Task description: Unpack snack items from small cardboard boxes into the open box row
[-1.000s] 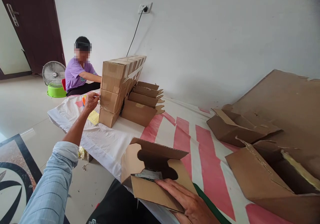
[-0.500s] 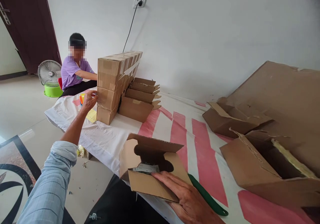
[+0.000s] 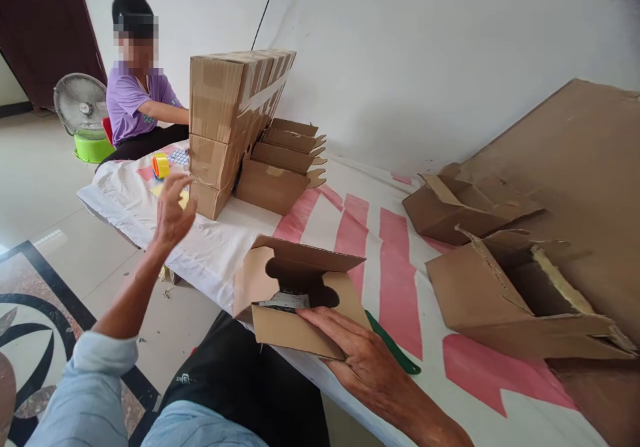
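Observation:
My right hand (image 3: pixel 357 347) grips the front flap of an open cardboard box (image 3: pixel 300 330) at the near edge of the cloth-covered table, fingers on top of the flap. Inside the box lies a white printed item (image 3: pixel 284 300), partly hidden by the flap. My left hand (image 3: pixel 175 210) is raised beside a stack of taped cartons (image 3: pixel 213 100), its fingers bent and apart, and I see nothing in them. Just behind it are a yellow and orange tape roll (image 3: pixel 161 166) and a yellow sheet (image 3: pixel 185 197), partly covered by the hand.
Several open boxes (image 3: pixel 275 180) stand behind the cartons. Two more open boxes (image 3: pixel 500 300) sit at the right, by a large cardboard sheet (image 3: pixel 565 160). A dark green curved strip (image 3: pixel 395 347) lies beside my box. A person (image 3: pixel 143 104) sits across, near a fan (image 3: pixel 83 107).
My left hand has drawn back from the carton stack toward me, and its fingers have parted. My right hand stays on the box flap. The view has tilted down.

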